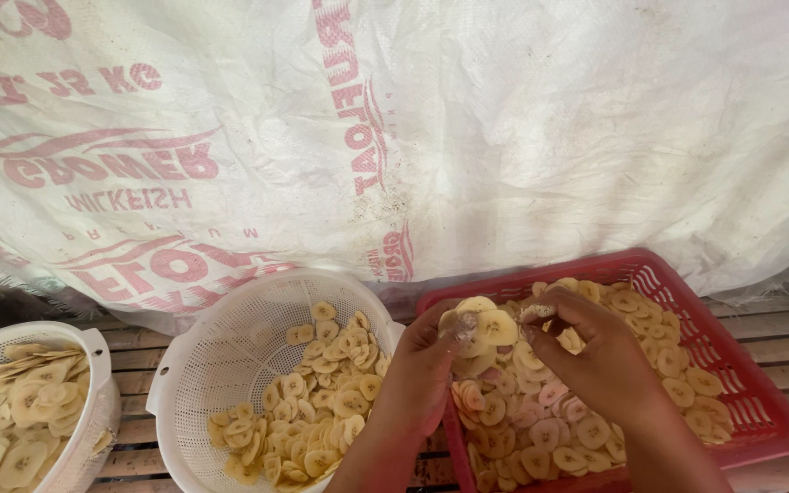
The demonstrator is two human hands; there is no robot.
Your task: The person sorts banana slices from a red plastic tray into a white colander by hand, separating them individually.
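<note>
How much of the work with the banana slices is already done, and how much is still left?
Done, it seems: two white colanders hold loose slices, the middle colander and the left colander. In hand: the left hand and right hand hold a clump of slices between them over the red basket. Left: the red basket is full of slices.

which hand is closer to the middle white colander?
Left. The left hand is beside the white colander at its right rim; the right hand is farther right, over the red basket.

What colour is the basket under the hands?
Red. The slotted plastic basket shows clearly in the head view, holding pale yellow slices.
</note>
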